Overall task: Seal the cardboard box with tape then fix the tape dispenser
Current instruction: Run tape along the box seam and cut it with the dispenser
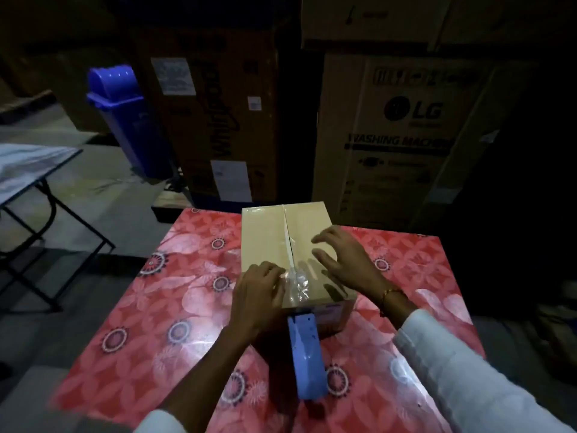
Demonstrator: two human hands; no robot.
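The cardboard box (290, 254) sits toward the table's (156, 307) far edge. Both hands lie open on its top: left hand (257, 296) pressing crumpled clear tape (295, 281), right hand (338, 259) flat beside the seam. The blue tape dispenser (304, 354) hangs at the box's near side, held by neither.

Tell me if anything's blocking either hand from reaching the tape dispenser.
Nothing visible. The blue tape dispenser hangs at the box's near edge, between both forearms. The left hand and right hand rest on the box top, empty, just above it.

A dim appliance storeroom: tall LG washing-machine carton (402, 135) and Whirlpool carton (218, 120) stacked beside a blue bin (125, 117).
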